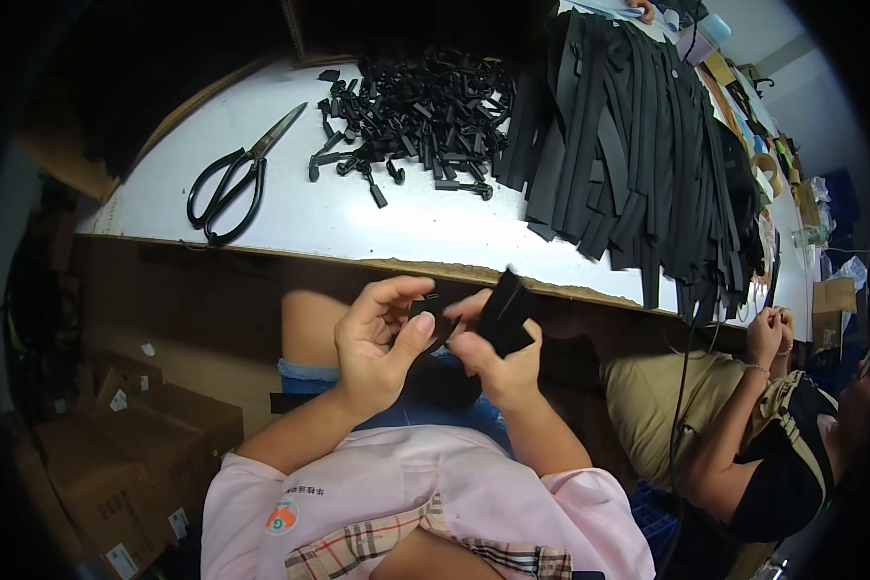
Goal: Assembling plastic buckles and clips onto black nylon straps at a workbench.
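Note:
Just off the table's front edge, above my lap, both my hands work on a flat black strap. My left hand curls its thumb and fingers around one black end of it. My right hand grips a folded, wider-looking length of the black strap, which stands up between thumb and fingers. The fingertips of both hands almost meet, and the right fingers are slightly blurred. Whether the two black parts are one piece I cannot tell. More dark material lies on my lap beneath the hands.
On the white table lie black-handled scissors, a heap of small black hooked clips and a thick pile of black straps overhanging the front edge. A co-worker sits at right. Cardboard boxes stand at lower left.

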Tool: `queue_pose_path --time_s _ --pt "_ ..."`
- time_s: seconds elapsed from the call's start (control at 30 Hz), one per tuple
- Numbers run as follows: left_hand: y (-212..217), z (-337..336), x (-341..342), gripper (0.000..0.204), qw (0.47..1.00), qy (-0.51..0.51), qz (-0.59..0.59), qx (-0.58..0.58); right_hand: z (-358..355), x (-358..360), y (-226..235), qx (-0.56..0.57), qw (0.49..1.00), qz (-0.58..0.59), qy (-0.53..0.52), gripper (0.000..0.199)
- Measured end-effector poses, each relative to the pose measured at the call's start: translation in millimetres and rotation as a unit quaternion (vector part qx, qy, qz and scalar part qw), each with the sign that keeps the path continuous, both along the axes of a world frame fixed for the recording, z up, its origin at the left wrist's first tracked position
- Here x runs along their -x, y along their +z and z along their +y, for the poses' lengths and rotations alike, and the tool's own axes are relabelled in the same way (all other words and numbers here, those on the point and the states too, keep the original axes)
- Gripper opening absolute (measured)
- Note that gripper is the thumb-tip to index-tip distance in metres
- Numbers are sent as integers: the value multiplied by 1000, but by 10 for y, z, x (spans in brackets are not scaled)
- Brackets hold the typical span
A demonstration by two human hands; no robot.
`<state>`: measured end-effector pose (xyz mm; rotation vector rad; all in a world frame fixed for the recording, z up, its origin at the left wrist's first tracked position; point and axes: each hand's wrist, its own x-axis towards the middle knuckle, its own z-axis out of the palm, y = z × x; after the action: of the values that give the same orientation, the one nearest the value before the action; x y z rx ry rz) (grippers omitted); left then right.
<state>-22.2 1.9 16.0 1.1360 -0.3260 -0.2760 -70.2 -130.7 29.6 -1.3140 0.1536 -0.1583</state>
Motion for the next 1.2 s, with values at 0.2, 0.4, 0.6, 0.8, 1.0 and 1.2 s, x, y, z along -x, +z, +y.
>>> queue_pose_path --time_s 0.2,0.4,0.6,0.8,1.0,1.2 --pt "77 132 -40 22 975 -136 159 71 1 30 5 -207 971 70 94 13" --pt "102 214 -27 22 981 -164 99 11 10 83 24 -255 951 99 143 8" --pt "163 309 35 20 986 -167 6 -10 77 132 64 -242 950 113 163 7" --pt "273 392 91 20 984 -164 -54 -36 181 187 163 -237 956 91 145 9" --pt "292 373 137 19 982 -184 -41 -15 131 259 206 -207 960 92 164 12" --pt "230 349 113 20 980 -183 -66 -31 72 235 205 -185 959 118 178 12"
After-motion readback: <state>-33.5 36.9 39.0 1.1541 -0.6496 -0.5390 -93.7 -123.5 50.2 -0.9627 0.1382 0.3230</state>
